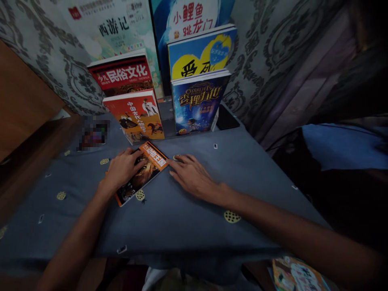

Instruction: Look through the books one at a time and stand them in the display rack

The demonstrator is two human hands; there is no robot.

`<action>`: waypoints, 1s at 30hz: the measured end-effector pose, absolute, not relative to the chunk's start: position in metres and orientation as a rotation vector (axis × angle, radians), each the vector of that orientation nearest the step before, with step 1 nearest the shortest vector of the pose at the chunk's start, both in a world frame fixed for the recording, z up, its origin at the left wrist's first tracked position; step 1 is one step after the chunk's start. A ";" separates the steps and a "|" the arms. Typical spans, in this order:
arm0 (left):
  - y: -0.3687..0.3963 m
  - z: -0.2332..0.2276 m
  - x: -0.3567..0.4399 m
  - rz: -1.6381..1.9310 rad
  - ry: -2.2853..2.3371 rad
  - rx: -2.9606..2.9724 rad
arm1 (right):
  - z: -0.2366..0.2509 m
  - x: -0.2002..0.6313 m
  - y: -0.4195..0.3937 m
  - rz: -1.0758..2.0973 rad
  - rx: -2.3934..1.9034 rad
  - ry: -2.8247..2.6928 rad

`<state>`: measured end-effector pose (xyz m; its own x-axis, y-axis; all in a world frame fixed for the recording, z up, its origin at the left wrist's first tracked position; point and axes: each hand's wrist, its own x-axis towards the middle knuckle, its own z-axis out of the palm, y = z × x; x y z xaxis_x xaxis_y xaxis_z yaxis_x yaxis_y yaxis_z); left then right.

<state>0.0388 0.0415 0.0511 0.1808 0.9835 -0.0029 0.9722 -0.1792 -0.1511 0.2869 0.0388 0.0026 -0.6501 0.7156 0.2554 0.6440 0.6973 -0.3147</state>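
Two hands at one orange book on a grey-clothed table, six more books propped behind.

The orange book [142,171] lies flat on the tablecloth [182,218], its long axis running from near-left to far-right, title end toward the rack. The left hand [123,167] rests spread on its cover, pressing rather than clenched. The right hand [190,174] lies flat and loose just beside its far corner, holding nothing. Six display books [197,101] stand upright in two columns of three.
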 end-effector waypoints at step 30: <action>-0.020 0.031 0.051 -0.077 -1.334 -2.841 | -0.019 0.276 0.119 0.328 -1.006 -2.528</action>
